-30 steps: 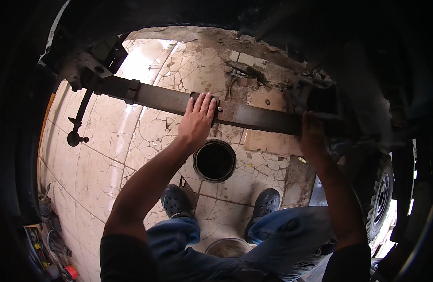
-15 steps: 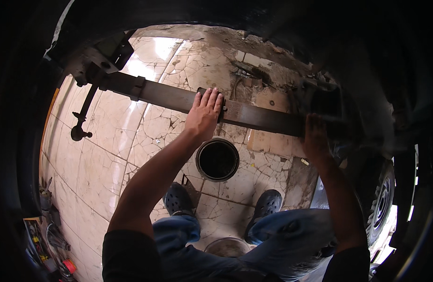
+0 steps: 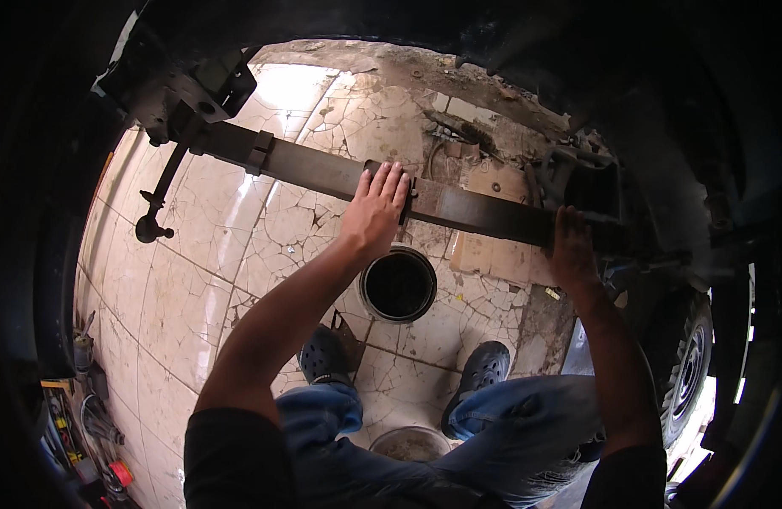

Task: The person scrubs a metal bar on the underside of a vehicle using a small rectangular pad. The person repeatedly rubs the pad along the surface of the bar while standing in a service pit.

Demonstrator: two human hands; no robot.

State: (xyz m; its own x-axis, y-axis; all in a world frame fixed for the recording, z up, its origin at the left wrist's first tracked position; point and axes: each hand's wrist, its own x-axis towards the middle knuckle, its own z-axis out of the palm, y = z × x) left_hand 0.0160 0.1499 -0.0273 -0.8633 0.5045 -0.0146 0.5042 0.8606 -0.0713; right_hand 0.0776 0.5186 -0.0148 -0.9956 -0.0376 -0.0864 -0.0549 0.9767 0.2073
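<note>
A long, flat, grey metal leaf spring (image 3: pixel 310 167) of a vehicle runs across in front of me, sloping down from left to right. My left hand (image 3: pixel 376 208) lies flat over a clamp band at its middle, fingers stretched out. Farther right, in shadow, my right hand (image 3: pixel 573 250) rests on the spring with its fingers laid over the bar. The undersides of both palms are hidden. Another clamp (image 3: pixel 259 153) sits on the spring's left part. Beside the spring's left end hangs a dark link rod (image 3: pixel 164 187) with a ball joint at its lower tip.
A dark round bucket (image 3: pixel 398 284) stands on the cracked tile floor below the spring. Between my knees is a round seat (image 3: pixel 410 444). A tyre (image 3: pixel 688 373) stands at right, tools (image 3: pixel 103 416) at lower left, cardboard (image 3: pixel 493 259) under the spring. Dark vehicle bodywork surrounds the view.
My view has shifted slightly, so the spring's left end and the bucket sit a little farther right. Both hands stay at the same places on the leaf spring.
</note>
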